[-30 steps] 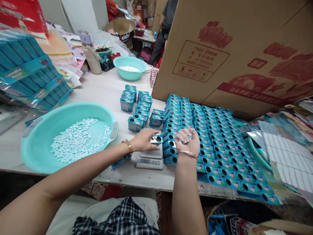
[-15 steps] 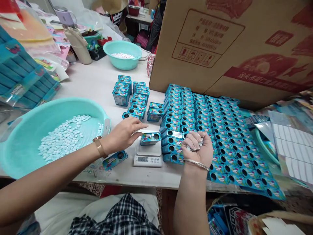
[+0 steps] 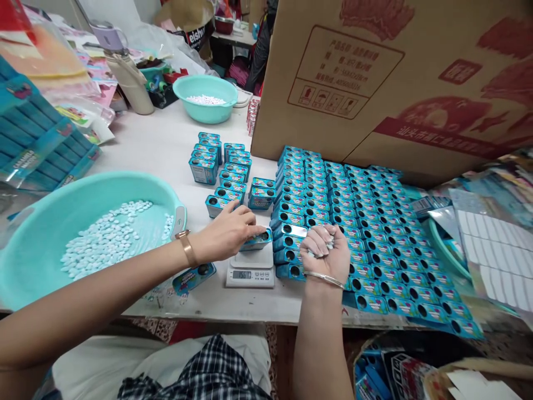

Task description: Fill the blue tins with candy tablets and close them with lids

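My left hand grips a small blue tin that sits on a white digital scale near the table's front edge. To its right, my right hand is curled palm-up around several white tablets. Right of the scale lie many rows of blue tins with round holes in their lids. A smaller group of tins stands behind the scale. A teal basin with white tablets sits at the left. One loose tin lid lies flat beside the scale.
A large cardboard box stands behind the rows of tins. A second teal basin with tablets and a beige bottle stand at the back. Wrapped blue packs are stacked at the left. Sticker sheets lie at the right.
My left hand closed its fingers over the tin on the scale. My right hand stays curled around the tablets. The camera tipped slightly.
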